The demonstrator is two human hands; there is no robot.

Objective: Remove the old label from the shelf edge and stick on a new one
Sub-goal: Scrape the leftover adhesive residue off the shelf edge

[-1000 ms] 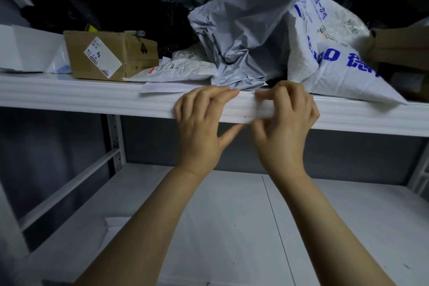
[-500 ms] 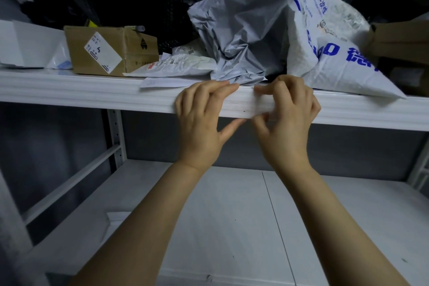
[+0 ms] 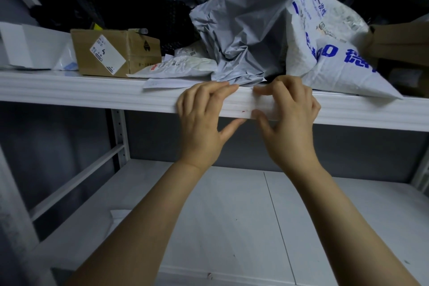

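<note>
on the shelf edge (image 3: pixel 92 95): left hand (image 3: pixel 204 121) bracing, loosely curled, holding nothing; right hand (image 3: pixel 290 121) pinching the white label (image 3: pixel 262 105). best pressed flat, smoothed outward.

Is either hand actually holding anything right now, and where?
Nothing lifted free. Both the left hand and right hand pinch the shelf edge; whether a label is under the fingers cannot be told.

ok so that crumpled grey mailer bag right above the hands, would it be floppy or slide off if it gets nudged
Probably floppy: the grey mailer bag is heavily creased and slumps over its neighbours. It looks light for its bulk, seeming mostly empty, so a nudge would likely dent it rather than shift it. Its lower corner reaches the shelf edge beside the left hand, and the smooth film may slide.
</note>
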